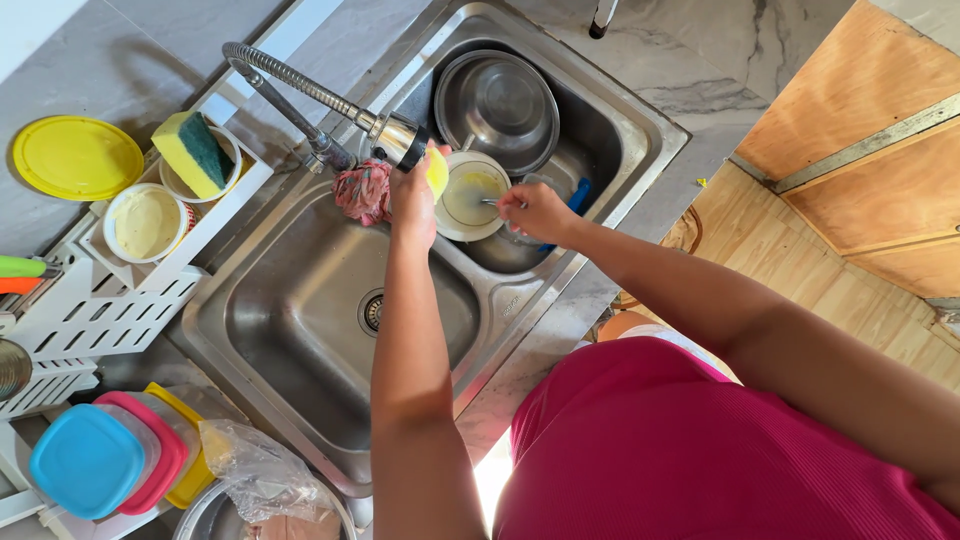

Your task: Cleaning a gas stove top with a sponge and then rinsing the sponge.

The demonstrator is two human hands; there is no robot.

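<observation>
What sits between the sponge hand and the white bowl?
Nothing visible. The left hand holds the yellow sponge right at the white bowl rim; the right hand holds a metal utensil in the bowl. The faucet head is beside it, not between.

crumpled clear plastic bag (262,470), bottom-left

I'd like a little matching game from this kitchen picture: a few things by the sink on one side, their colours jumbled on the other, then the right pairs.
Things:
1. Round lid on the counter
2. Cloth under the tap
3. Top container lid in the stack
4. Large bowl in the far basin

Colours:
A. Blue
B. Shiny steel
C. Yellow
D. Pinkish red

Pairs: 1-C, 2-D, 3-A, 4-B
</observation>
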